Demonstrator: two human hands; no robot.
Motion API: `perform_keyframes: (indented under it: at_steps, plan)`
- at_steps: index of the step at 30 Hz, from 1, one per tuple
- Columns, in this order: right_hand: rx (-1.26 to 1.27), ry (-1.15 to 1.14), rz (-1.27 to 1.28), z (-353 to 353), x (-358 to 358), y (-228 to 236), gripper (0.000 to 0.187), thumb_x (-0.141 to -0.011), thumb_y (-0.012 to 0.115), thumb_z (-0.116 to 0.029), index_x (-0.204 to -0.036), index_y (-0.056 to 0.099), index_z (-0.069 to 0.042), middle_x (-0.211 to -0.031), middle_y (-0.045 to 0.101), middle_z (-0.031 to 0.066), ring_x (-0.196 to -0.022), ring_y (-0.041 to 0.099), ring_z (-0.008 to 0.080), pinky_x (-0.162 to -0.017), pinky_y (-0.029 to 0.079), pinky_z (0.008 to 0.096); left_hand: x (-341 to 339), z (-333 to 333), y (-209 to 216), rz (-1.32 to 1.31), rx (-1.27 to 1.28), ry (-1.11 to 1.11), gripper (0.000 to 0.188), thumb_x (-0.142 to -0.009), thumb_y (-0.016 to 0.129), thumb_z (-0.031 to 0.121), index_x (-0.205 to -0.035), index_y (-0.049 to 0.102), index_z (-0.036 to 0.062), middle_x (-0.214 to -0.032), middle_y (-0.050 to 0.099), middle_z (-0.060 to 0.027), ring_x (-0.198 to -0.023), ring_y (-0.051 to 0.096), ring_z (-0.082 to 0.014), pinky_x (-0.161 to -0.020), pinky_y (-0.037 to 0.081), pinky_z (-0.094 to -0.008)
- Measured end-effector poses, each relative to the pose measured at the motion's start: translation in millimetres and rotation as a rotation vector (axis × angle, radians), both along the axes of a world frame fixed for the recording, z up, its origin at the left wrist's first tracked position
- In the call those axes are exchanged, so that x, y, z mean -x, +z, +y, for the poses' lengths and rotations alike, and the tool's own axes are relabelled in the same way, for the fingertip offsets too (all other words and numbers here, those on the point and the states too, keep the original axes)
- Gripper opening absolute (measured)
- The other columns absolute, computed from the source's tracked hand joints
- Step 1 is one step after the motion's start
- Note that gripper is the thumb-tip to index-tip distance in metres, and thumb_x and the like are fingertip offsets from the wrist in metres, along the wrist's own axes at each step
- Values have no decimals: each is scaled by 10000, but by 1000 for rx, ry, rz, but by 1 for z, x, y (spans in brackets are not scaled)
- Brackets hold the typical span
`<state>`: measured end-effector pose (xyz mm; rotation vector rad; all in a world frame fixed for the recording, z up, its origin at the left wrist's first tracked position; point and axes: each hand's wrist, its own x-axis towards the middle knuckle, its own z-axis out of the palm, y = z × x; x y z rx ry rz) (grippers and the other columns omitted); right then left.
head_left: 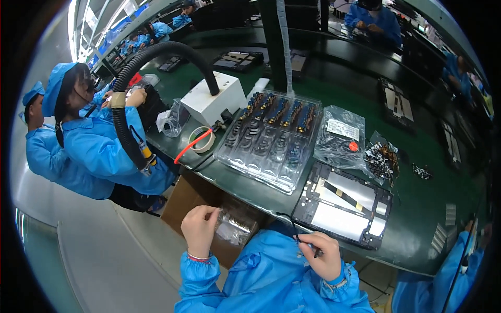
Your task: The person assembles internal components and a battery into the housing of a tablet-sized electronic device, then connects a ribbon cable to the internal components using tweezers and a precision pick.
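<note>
compartment tray (271,138) lies left of plastic bags (342,135), behind the panel (342,206).

Bright overhead light, fisheye-warped edges.

Bare strip of dark green bench (417,208) open right of flat black metal-lined device frame (342,205); blocked ahead by clear plastic compartment tray (269,138), crinkled clear bags (342,135); thick black ribbed hose (130,78) arching at left
</note>
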<state>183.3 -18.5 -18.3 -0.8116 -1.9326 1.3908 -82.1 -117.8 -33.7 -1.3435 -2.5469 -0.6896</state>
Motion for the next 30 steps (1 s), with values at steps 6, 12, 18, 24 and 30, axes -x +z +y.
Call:
perform_keyframes:
  at_steps: [6,12,18,24,30]
  plan:
    - [31,29,60,4,2,4,189,-781,629,3,-966,635,-35,-734,582,89,-580,557,154,-463,409,244,-76,57,34,-621,-316,-613,336,-679,703,-11,-1007,633,15,-946,653,-117,-804,648,-202,-646,527,-270]
    - [47,-62,60,8,-15,1,247,-754,657,-11,-999,629,-33,-812,602,90,-560,514,143,-483,392,258,-93,84,36,-488,-311,-843,289,-697,670,-35,-983,639,0,-905,658,-127,-774,656,-227,-658,539,-267]
    - [-142,-262,137,19,1,12,316,-669,744,-45,-963,630,-17,-891,624,118,-747,630,235,-661,503,307,-107,90,35,-329,-330,-974,301,-713,661,-41,-1010,628,0,-946,650,-144,-795,658,-233,-664,546,-278]
    - [-143,-343,253,24,7,3,202,-708,689,14,-901,658,-34,-837,626,72,-561,509,103,-470,377,217,-114,81,46,-674,-333,-801,283,-724,667,-47,-999,621,-4,-921,650,-139,-799,657,-221,-618,542,-251]
    - [-116,-424,278,21,18,2,213,-713,660,43,-906,663,-48,-835,626,61,-532,450,65,-443,318,197,-120,81,38,-506,-473,-677,162,-693,690,-43,-849,651,-17,-792,659,-139,-684,656,-205,-567,518,-261]
